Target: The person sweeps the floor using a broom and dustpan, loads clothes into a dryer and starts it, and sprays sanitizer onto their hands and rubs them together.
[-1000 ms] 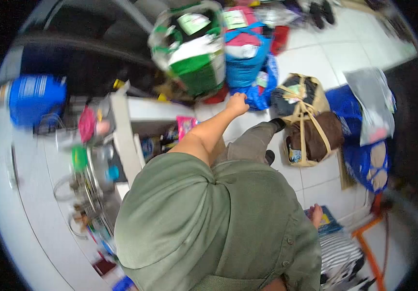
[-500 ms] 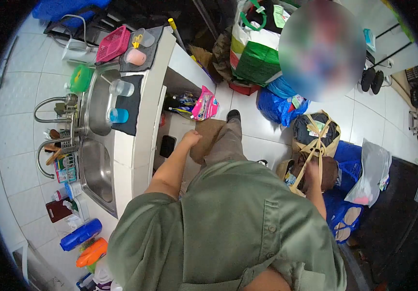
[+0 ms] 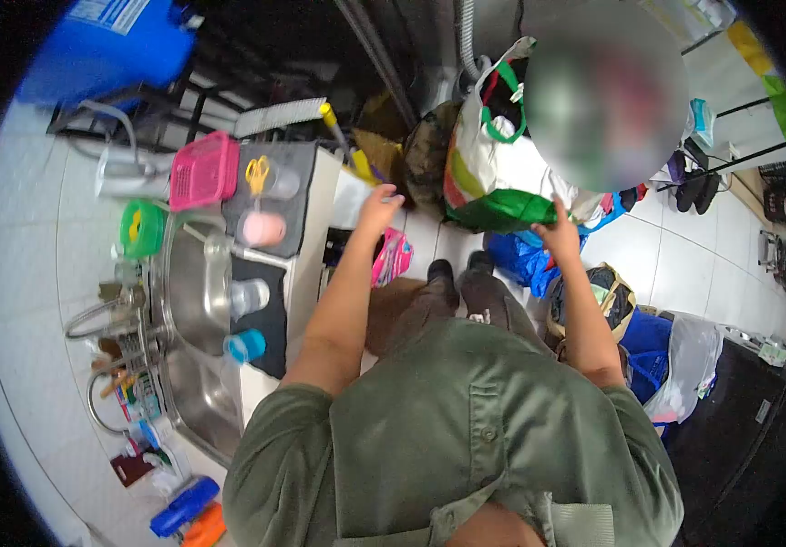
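Observation:
My left hand (image 3: 380,207) is raised beside the counter's end, near the yellow-tipped handle (image 3: 329,114); its fingers are partly curled and what they hold, if anything, cannot be made out. My right hand (image 3: 559,235) has its fingers spread at the lower edge of the large white and green bag (image 3: 502,169), with nothing in its grasp. Below this bag lies a blue plastic bag (image 3: 522,262). A pink packet (image 3: 394,255) is low down under my left hand.
The counter at left holds a steel sink (image 3: 200,278), a pink basket (image 3: 203,170), cups and a green bowl (image 3: 142,228). Tied bags (image 3: 598,296) and a grey plastic bag (image 3: 690,360) stand at right. Shoes (image 3: 698,191) lie farther back.
Both my hands have moved forward and up, the right one leaving the tied bags for the white and green bag. My feet now stand side by side, and the view has shifted.

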The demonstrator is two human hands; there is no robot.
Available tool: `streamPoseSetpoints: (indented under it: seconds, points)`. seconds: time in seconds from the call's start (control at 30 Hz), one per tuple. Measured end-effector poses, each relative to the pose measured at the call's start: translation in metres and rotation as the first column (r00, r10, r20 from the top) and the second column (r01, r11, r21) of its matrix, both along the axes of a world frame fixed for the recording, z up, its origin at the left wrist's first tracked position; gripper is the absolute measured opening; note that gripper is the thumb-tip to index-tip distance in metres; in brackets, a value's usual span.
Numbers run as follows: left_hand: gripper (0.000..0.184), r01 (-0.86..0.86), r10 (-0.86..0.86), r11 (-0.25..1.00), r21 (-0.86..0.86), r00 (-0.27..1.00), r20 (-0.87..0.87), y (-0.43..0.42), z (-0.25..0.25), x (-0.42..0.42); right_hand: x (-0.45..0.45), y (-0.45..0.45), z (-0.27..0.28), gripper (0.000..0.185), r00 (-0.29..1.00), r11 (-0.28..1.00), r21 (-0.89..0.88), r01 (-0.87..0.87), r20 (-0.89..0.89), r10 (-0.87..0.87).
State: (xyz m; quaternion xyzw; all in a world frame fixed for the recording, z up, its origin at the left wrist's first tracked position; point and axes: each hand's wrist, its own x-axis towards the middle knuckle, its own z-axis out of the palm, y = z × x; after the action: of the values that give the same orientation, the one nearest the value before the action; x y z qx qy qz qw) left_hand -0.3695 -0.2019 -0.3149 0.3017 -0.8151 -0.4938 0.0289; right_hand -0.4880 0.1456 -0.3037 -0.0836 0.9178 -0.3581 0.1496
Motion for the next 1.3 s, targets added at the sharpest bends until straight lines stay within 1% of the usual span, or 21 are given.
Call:
streamPoseSetpoints:
  seconds: [0.07,0.1,0.13,0.17,0.23,0.3,0.33,0.4,0.43,0.5,0.57,0.63,0.7,0.77,0.9,0.97,1.03,1.13,1.23,1.27,1.3]
  points:
    - [0.039,0.011,-0.007,0.995,0.102,0.999,-0.043,-0.034,-0.020,-0.029,-0.014,0.002,-0.007,0.067,0.998,0.996,0.073,-0.043,0.037,0.041]
    - [0.041,-0.050,0.043,0.971,0.235,0.998,0.035,-0.031,0.004,-0.035,-0.017,0.001,-0.003,0.061,0.998,0.990,0.130,-0.058,-0.023,0.061]
    - [0.042,-0.114,0.078,0.930,0.350,0.990,0.115,-0.030,0.033,-0.040,-0.021,0.001,-0.004,0.056,0.997,0.979,0.186,-0.082,0.020,0.080]
    - [0.044,-0.148,0.078,0.879,0.453,0.982,0.170,-0.037,0.035,-0.042,-0.027,0.000,-0.004,0.051,0.994,0.967,0.235,-0.103,0.058,0.092]
    - [0.045,-0.193,0.068,0.811,0.553,0.969,0.238,-0.053,0.024,-0.033,-0.033,-0.002,0.009,0.043,0.981,0.947,0.258,-0.191,0.070,0.179]
    - [0.049,-0.241,0.080,0.673,0.699,0.964,0.255,-0.066,0.012,-0.024,-0.030,0.000,0.005,0.039,0.961,0.925,0.276,-0.261,-0.014,0.275]
    - [0.049,-0.241,0.083,0.670,0.702,0.964,0.251,-0.066,0.015,-0.023,-0.030,0.003,0.003,0.037,0.951,0.926,0.237,-0.294,-0.022,0.308]
    - [0.054,-0.137,-0.113,0.778,0.613,0.930,0.351,-0.064,0.018,-0.018,-0.023,0.008,0.005,0.033,0.945,0.930,0.203,-0.308,-0.046,0.323]
    - [0.054,-0.127,-0.126,0.778,0.615,0.928,0.351,-0.066,0.017,-0.017,-0.021,0.008,0.013,0.030,0.944,0.936,0.145,-0.320,-0.034,0.328]
    - [0.060,-0.147,-0.057,0.752,0.643,0.957,0.286,-0.068,0.014,-0.024,-0.015,0.010,0.015,0.026,0.933,0.932,0.101,-0.348,-0.058,0.355]
    - [0.059,-0.224,0.013,0.748,0.625,0.946,0.324,-0.064,0.017,-0.025,-0.009,0.010,0.018,0.027,0.945,0.946,0.107,-0.305,-0.084,0.315]
    - [0.060,-0.253,0.062,0.774,0.580,0.942,0.328,-0.065,0.014,-0.021,-0.006,0.011,0.032,0.027,0.961,0.978,0.009,-0.207,-0.185,0.205]
    - [0.061,-0.208,0.031,0.774,0.598,0.956,0.293,-0.067,0.011,-0.017,-0.007,0.014,0.023,0.026,0.950,0.979,0.024,-0.205,-0.237,0.204]
    - [0.063,-0.194,0.002,0.761,0.618,0.955,0.297,-0.067,0.011,-0.016,-0.014,0.018,0.030,0.025,0.968,0.986,0.020,-0.166,-0.190,0.167]
    - [0.060,-0.270,0.030,0.726,0.633,0.932,0.362,-0.080,-0.021,0.004,-0.029,0.025,0.026,0.026,0.938,0.987,0.053,-0.150,-0.308,0.159]
    - [0.062,-0.227,0.010,0.727,0.648,0.947,0.321,-0.077,-0.026,0.013,-0.027,0.025,0.026,0.027,0.927,0.985,0.069,-0.159,-0.333,0.173]
    - [0.064,-0.218,0.020,0.725,0.653,0.955,0.296,-0.075,-0.028,0.029,-0.030,0.026,0.038,0.030,0.948,0.982,0.146,-0.123,-0.274,0.160]
    - [0.058,-0.146,-0.030,0.664,0.733,0.975,0.221,-0.071,-0.012,0.013,-0.051,0.027,0.044,0.031,0.965,0.984,0.120,-0.134,-0.210,0.158]
    - [0.062,-0.078,-0.039,0.662,0.746,0.990,0.138,-0.068,-0.014,0.005,-0.056,0.010,0.035,0.028,0.981,0.962,0.205,-0.182,-0.030,0.192]
    - [0.063,-0.109,-0.014,0.672,0.732,0.987,0.159,-0.067,-0.017,-0.001,-0.059,0.009,0.025,0.031,0.979,0.953,0.221,-0.205,0.026,0.204]
    - [0.059,-0.152,0.005,0.659,0.737,0.980,0.198,-0.054,0.011,-0.007,-0.060,0.007,0.030,0.032,0.980,0.960,0.199,-0.196,0.080,0.183]
